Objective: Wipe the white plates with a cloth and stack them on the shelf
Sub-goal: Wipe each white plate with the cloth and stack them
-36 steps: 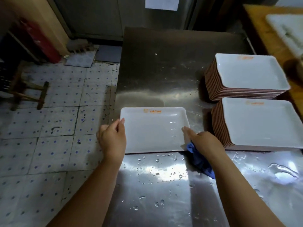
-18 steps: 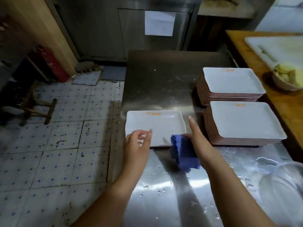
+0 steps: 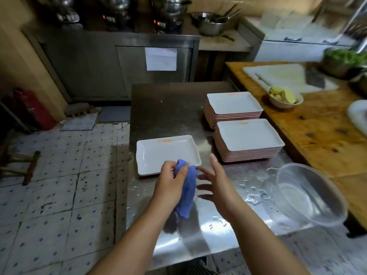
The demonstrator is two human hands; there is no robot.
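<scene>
The single white rectangular plate [image 3: 167,153] lies flat near the left edge of the wet steel table [image 3: 170,108], just beyond both hands. It looks rigid, breakable and probably slick with water, so I'd take it by its raised rims on both short sides. The left hand [image 3: 170,181] pinches the limp blue cloth [image 3: 186,193], which hangs down; the right hand [image 3: 216,183] is spread, holding nothing. Two plate stacks [image 3: 248,135] sit to the right.

Blue cloth, white plates, steel table

The cloth [image 3: 185,192] is plain blue; the plate [image 3: 158,153] is white with orange print at its far rim; the floor [image 3: 59,185] left has pale, blue-dotted tiles.
</scene>
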